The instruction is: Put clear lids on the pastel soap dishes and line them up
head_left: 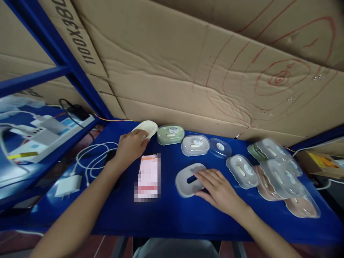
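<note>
At the back left of the blue table, my left hand [135, 145] is closed on the near side of a cream oval dish [149, 127], its fingers covering part of it. My right hand [216, 188] grips the right end of a grey oval dish [185, 181] with a long slot in its middle. Between my hands and the cardboard stand a green oval dish [163, 136] and a pale grey one [186, 146], both under clear lids with round stickers. Beside them lies a loose clear lid [215, 145]. Left of the grey dish rests a lit phone [147, 177], its screen blurred.
Several more lidded dishes [285, 179], grey, pink and green, are heaped at the right. A white charger [68, 185] and looped cable [88, 154] lie on the left, near a power strip [51, 138]. Cardboard [166, 71] walls off the back, with a blue frame post [59, 46].
</note>
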Motion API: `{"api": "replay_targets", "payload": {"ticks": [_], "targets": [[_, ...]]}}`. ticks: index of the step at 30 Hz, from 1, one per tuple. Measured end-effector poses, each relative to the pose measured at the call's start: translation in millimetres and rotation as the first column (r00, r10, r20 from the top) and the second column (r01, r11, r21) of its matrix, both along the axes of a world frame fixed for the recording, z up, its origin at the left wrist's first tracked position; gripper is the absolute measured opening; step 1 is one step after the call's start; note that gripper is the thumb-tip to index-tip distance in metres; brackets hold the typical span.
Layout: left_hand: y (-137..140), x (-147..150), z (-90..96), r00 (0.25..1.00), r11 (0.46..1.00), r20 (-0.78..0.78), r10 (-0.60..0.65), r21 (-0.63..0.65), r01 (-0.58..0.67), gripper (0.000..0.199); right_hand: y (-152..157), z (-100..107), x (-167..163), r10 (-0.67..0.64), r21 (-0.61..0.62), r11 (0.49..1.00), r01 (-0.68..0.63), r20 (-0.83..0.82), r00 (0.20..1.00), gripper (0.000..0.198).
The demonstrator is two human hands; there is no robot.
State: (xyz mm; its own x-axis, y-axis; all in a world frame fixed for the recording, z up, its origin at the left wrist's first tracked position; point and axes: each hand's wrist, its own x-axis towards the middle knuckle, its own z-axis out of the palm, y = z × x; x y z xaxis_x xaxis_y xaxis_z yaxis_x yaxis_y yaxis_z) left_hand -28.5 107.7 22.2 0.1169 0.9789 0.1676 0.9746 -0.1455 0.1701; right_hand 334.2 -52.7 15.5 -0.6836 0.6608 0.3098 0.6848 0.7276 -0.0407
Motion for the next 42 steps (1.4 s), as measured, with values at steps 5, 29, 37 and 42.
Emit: {"api": "replay_targets", "payload": {"ticks": [5,29,37,42], "targets": [[-44,27,21.7,0.963,0.937,0.172,-0.207,0.319,0.144,0.032,15,-4,12,-0.034,-0.036,0.999,0.029,-0.15,0.988,0.049],[-127,99,-14.4,0.658,0.618,-0.162,-0.736,0.237,0.75,0.047,7,-8,15,-0.217,-0.106,0.974,0.199,-0.208,0.954,0.028],[-116,95,-24.1,0.649,0.633,-0.165,-0.743,0.14,0.761,0.03,3,-12,-1,-0.017,-0.112,0.994,0.009,-0.073,0.997,0.036],[-117,99,-31.2,0.669,0.652,-0.103,-0.736,0.158,0.742,0.029,39,10,47,-0.337,-0.023,0.941,0.337,-0.087,0.937,0.043]]}}
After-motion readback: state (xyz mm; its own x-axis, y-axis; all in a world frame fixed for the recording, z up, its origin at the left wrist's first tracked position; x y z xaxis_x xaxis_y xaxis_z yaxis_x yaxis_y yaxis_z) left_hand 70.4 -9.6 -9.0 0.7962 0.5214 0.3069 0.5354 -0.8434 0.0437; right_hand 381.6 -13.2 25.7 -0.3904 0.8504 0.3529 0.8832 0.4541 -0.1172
